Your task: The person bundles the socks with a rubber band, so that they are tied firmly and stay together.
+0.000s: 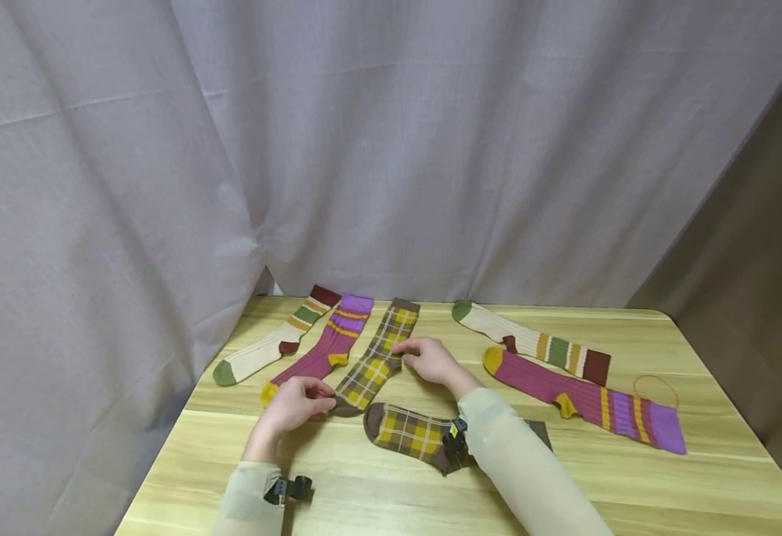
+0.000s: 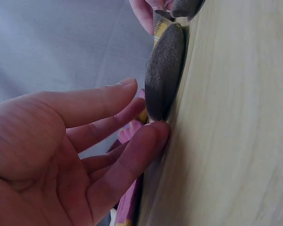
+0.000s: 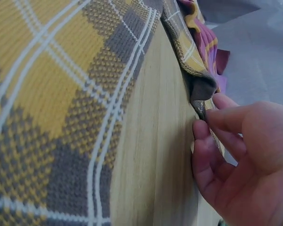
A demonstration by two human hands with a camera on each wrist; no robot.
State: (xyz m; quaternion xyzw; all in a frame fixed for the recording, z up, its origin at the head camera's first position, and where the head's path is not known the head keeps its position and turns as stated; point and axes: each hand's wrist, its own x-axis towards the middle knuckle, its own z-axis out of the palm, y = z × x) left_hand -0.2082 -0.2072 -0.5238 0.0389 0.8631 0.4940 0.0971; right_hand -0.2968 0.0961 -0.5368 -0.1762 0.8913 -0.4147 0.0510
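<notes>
A brown-and-yellow plaid sock lies slanted on the table, its cuff away from me and its dark toe towards me. At that toe is my left hand, fingertips touching its lower end. The left thumb stands apart from the fingers, beside the toe. My right hand pinches the sock's edge near its dark heel between thumb and fingers. A second plaid sock lies crosswise nearer me, partly hidden under the right forearm.
Left of the plaid sock lie a purple sock and a cream striped sock. Their look-alikes, a cream sock and a purple sock with an orange loop, lie on the right. Grey curtains hang behind the wooden table.
</notes>
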